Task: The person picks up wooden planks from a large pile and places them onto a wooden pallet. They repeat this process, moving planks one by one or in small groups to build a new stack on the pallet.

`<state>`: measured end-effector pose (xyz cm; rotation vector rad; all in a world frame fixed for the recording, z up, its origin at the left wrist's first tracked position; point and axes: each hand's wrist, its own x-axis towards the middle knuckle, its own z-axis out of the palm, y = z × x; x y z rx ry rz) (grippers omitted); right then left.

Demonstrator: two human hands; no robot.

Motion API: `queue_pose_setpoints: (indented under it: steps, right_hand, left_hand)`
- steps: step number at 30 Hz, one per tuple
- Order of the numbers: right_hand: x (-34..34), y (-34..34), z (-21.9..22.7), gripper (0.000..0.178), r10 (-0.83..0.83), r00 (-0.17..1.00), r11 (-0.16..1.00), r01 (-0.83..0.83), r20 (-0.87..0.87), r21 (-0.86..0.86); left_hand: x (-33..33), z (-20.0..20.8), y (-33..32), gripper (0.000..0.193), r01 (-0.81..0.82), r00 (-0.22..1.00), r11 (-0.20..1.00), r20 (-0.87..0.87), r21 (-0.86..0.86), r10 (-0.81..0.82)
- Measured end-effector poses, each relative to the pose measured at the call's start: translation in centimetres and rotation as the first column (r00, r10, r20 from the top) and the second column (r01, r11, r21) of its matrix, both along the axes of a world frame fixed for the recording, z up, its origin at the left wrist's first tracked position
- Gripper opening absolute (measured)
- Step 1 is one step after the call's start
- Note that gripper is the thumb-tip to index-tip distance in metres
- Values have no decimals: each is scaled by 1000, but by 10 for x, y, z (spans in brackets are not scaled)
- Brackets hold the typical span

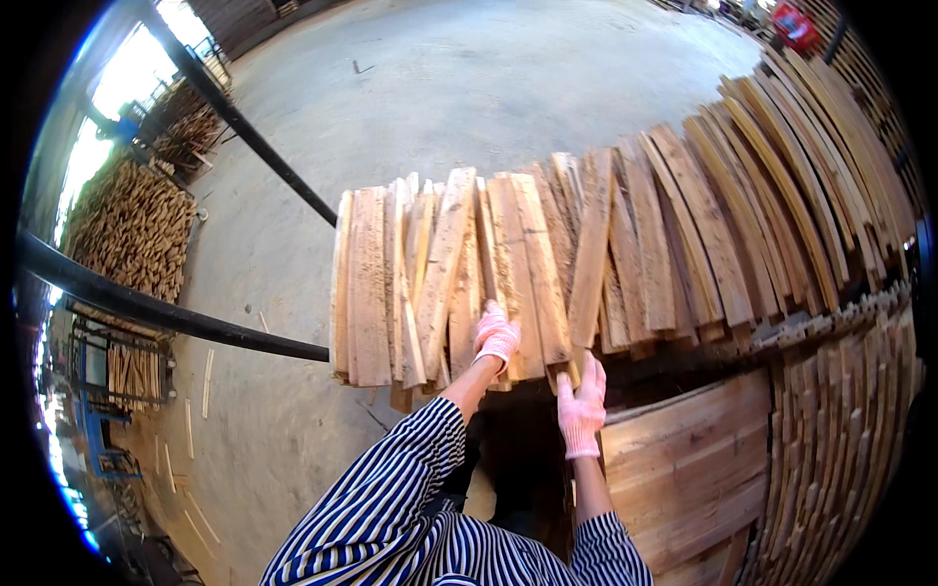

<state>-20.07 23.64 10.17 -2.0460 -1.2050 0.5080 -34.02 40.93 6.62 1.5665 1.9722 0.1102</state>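
Note:
A long row of rough wooden planks [368, 283] lies side by side in front of me, some slanting across others. My left hand [496, 337], in a pink-and-white glove with bare fingertips, is at the near part of the row, its fingers curled at the edge of a narrow wooden plank [486, 239]. Farther right, my right hand [582, 410] wears a matching glove. Its thumb and fingers are on either side of the near end of another plank [589, 264], which leans over its neighbours. The undersides of both grips are hidden.
Two dark bars [176, 311] run in from the left toward the row's end. Below right are a wide wooden panel [694, 459] and a stack of boards [840, 459]. A large wood pile [132, 230] stands at left, with loose strips [207, 383] on the concrete floor [440, 88].

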Motion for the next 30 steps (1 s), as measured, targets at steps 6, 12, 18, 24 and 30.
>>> queue_pose_setpoints:
  steps: [6, 12, 18, 24, 30]
  right_hand:
    - [-30, 108, 27, 76, 4, 651, 946, -248, -759, -208]
    - [-69, 102, 21, 91, -11, 289, 930, -349, -957, -116]
    - [-73, 68, 77, 81, -104, 239, 943, -285, -966, -172]
    - [-172, 103, 97, 109, 251, 619, 915, -402, -744, -26]
    - [-256, 186, 56, 111, 472, 819, 749, -568, -327, -342]
  left_hand:
    - [-35, 34, -1, 52, -25, 932, 995, 357, -100, 59]
    - [-93, 31, -38, 54, 102, 748, 990, 649, 94, -138]
    - [-217, 102, -6, 77, 22, 994, 701, -94, 712, 64]
    - [-308, 58, 42, 93, -567, 823, 813, 51, 133, 565]
    - [-311, 68, 64, 91, -497, 868, 865, -63, -68, 493]
